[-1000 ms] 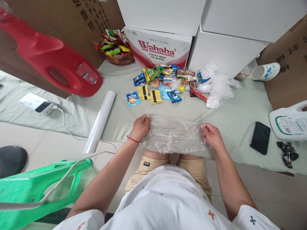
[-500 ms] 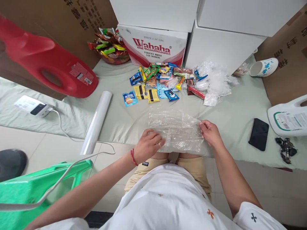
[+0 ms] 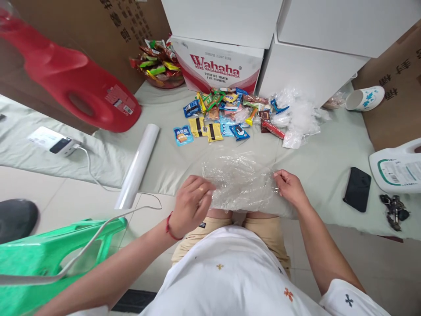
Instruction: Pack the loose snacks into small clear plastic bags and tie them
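Note:
A clear, crinkled plastic bag [image 3: 241, 180] lies spread at the front edge of the cloth-covered surface. My right hand [image 3: 289, 186] pinches its right edge between thumb and fingers. At the bag's left edge is my left hand [image 3: 194, 199], a red cord round the wrist, its fingers curled and the thumb drawn in towards them. The fingertips meet the film there; the exact grip is partly hidden. Beyond the bag sits a pile of small wrapped snacks [image 3: 226, 107], with a blue packet [image 3: 183, 135] and yellow packets [image 3: 215, 132] nearest.
Crumpled clear plastic bags [image 3: 297, 116] lie right of the snacks. A white roll [image 3: 138, 166] and a red jug [image 3: 85, 83] are on the left. A black phone [image 3: 357, 189], keys [image 3: 394, 211] and a white jug [image 3: 399, 169] lie right. A Wahaba-style printed carton [image 3: 220, 66] stands behind.
My left hand has lifted and shifted left from lying over the bag, its fingers now curled at the edge. The film looks more rumpled. My right hand keeps its pinch.

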Demonstrator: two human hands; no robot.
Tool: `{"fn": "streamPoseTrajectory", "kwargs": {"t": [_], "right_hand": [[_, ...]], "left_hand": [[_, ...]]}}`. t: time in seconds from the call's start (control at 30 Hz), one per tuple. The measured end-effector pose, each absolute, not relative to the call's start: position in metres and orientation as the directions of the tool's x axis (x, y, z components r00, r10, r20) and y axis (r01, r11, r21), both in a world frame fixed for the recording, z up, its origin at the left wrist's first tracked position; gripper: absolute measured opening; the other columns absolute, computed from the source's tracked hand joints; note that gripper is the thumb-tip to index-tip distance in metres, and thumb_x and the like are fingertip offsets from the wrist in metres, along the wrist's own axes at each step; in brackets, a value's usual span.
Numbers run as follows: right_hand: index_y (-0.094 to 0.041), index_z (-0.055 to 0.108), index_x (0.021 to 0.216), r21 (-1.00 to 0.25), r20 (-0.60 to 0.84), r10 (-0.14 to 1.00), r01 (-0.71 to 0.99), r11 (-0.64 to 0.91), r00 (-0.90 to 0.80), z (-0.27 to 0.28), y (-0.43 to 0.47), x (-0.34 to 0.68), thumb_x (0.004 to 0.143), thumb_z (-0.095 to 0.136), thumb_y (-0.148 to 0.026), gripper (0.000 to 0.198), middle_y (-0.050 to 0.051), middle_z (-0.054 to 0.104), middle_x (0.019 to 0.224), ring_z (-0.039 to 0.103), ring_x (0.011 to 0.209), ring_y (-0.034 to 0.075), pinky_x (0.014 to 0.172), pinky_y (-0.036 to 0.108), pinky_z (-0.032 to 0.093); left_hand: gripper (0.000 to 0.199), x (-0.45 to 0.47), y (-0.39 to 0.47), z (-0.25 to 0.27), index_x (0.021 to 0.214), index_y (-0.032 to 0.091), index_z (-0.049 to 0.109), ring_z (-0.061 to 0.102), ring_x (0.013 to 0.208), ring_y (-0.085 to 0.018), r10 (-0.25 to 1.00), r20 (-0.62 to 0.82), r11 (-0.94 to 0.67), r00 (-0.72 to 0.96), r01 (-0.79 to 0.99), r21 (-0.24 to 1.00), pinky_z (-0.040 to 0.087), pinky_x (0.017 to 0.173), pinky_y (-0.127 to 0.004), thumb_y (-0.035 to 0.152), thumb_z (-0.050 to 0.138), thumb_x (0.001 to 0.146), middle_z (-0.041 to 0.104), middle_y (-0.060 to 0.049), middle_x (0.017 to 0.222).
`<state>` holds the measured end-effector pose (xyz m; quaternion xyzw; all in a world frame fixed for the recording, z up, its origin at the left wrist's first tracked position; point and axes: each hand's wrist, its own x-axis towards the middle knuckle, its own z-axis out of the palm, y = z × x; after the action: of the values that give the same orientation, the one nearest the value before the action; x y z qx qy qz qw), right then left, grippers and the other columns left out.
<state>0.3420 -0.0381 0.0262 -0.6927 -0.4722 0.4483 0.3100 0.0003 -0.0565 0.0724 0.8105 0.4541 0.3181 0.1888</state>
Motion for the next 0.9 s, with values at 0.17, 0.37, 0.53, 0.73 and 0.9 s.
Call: {"fn": "streamPoseTrajectory", "kwargs": {"t": [0.17,0.37,0.53,0.73,0.9], "right_hand": [[-0.023,0.062,0.082,-0.849,-0.287,0.943,0.41,-0.332,0.169,0.037,-0.034,0.351,0.088,0.062,-0.056,0.034,-0.008,0.044,0.051,0.043,0.04,0.011,0.044,0.026,0.033],[-0.02,0.065,0.111,-0.843,-0.385,0.893,0.303,-0.444,0.234,0.045,-0.034,0.379,0.083,0.065,-0.069,0.057,0.0,0.067,0.068,0.042,0.042,0.01,0.042,0.025,0.03],[-0.025,0.032,0.157,-0.817,-0.561,0.827,0.189,-0.545,-0.04,0.053,-0.064,0.374,0.074,0.084,-0.057,0.104,0.007,0.077,0.1,0.065,0.071,0.016,0.065,0.027,0.049],[-0.024,0.047,0.148,-0.755,-0.642,0.766,0.201,-0.624,-0.031,0.05,-0.102,0.372,0.069,0.087,-0.054,0.093,-0.003,0.066,0.079,0.063,0.075,0.016,0.075,0.029,0.048],[-0.02,0.068,0.116,-0.676,-0.585,0.805,0.487,-0.552,0.101,0.064,-0.093,0.401,0.07,0.078,-0.064,0.065,0.0,0.065,0.071,0.06,0.069,0.019,0.067,0.032,0.046]], "left_hand": [[0.04,0.04,-0.005,0.034,0.133,0.022,0.064,0.049,0.14,-0.033,0.89,0.167,-0.451,0.424,0.772,0.447,0.032,0.115,-0.055,0.035,0.045,0.1,0.06,-0.014,0.146],[0.053,0.035,0.009,-0.006,0.154,0.025,0.045,0.035,0.152,-0.033,0.886,0.152,-0.463,0.438,0.817,0.344,0.006,0.123,-0.067,0.04,0.035,0.105,0.039,-0.014,0.164],[0.054,0.036,0.005,0.0,0.157,0.025,0.042,0.034,0.153,-0.031,0.904,0.144,-0.428,0.403,0.841,0.332,0.002,0.123,-0.068,0.042,0.032,0.106,0.038,-0.013,0.164],[0.055,0.029,0.006,0.001,0.157,0.029,0.04,0.034,0.153,-0.032,0.921,0.11,-0.389,0.374,0.868,0.31,0.001,0.122,-0.071,0.045,0.031,0.106,0.036,-0.01,0.165],[0.055,0.021,0.002,0.0,0.157,0.031,0.04,0.029,0.155,-0.033,0.909,0.112,-0.417,0.402,0.864,0.281,-0.006,0.121,-0.072,0.048,0.035,0.105,0.032,-0.009,0.167]]}}
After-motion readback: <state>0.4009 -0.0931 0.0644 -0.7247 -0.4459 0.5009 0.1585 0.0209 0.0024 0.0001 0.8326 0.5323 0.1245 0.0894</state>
